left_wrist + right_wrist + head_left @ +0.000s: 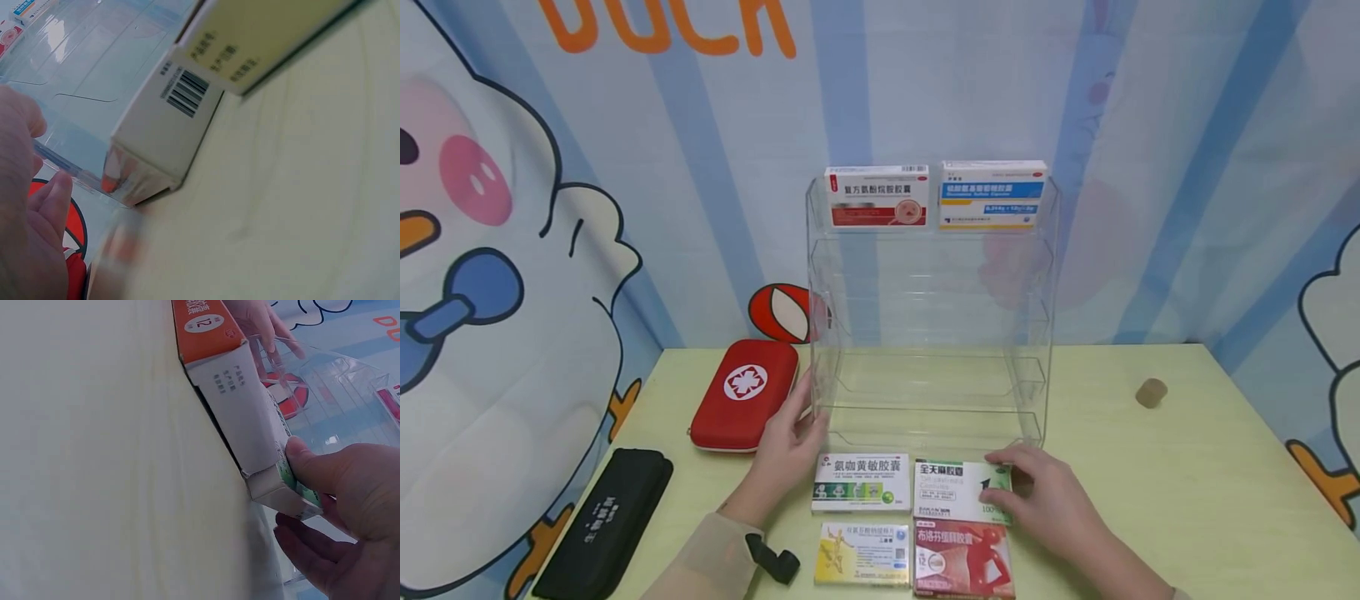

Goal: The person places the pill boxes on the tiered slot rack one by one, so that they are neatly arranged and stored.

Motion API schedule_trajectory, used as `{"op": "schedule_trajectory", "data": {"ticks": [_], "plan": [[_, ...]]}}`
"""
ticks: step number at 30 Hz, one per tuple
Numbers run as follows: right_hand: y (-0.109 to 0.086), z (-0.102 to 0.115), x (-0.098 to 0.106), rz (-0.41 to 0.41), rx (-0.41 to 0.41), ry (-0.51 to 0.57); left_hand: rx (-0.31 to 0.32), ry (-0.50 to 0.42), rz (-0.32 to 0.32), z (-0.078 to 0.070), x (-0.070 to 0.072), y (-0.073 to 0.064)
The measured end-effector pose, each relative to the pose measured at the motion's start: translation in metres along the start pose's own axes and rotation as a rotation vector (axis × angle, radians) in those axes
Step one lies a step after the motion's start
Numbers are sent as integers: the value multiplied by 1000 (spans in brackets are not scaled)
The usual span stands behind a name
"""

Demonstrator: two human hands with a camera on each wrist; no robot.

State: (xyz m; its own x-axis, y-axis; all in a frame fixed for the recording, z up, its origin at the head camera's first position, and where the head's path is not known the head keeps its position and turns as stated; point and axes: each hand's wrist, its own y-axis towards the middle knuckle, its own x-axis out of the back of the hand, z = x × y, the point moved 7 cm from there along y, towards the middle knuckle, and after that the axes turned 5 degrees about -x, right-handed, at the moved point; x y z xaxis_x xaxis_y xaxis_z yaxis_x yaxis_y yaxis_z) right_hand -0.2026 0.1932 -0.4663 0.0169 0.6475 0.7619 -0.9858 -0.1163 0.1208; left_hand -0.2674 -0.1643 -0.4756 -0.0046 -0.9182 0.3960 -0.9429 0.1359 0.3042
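Observation:
A clear tiered display rack (925, 383) stands upright on the table. My left hand (790, 442) grips its lower left edge; in the left wrist view the thumb and fingers lie on either side of that edge. My right hand (1045, 496) pinches the right end of a white and green medicine box (951, 492) in front of the rack. In the right wrist view the thumb lies on its printed face, the fingers at its end. Beside it lies a white and green capsule box (861, 483); nearer me are a red box (962, 558) and a yellow and white box (861, 554).
On the rack's top tier stand a red and white box (877, 197) and a blue and white box (992, 196). Left of the rack lie a red first-aid case (745, 396) and a black zip case (602, 525). A small brown cylinder (1151, 392) sits at the right.

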Motion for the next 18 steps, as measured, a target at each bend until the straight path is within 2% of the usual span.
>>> {"op": "schedule_trajectory", "data": {"ticks": [5, 18], "plan": [[1, -2, 5, -12, -29, 161, -4, -4, 1, 2, -2, 1], [1, 4, 21, -148, 43, 355, -5, -3, -2, 3, -1, 0]]}}
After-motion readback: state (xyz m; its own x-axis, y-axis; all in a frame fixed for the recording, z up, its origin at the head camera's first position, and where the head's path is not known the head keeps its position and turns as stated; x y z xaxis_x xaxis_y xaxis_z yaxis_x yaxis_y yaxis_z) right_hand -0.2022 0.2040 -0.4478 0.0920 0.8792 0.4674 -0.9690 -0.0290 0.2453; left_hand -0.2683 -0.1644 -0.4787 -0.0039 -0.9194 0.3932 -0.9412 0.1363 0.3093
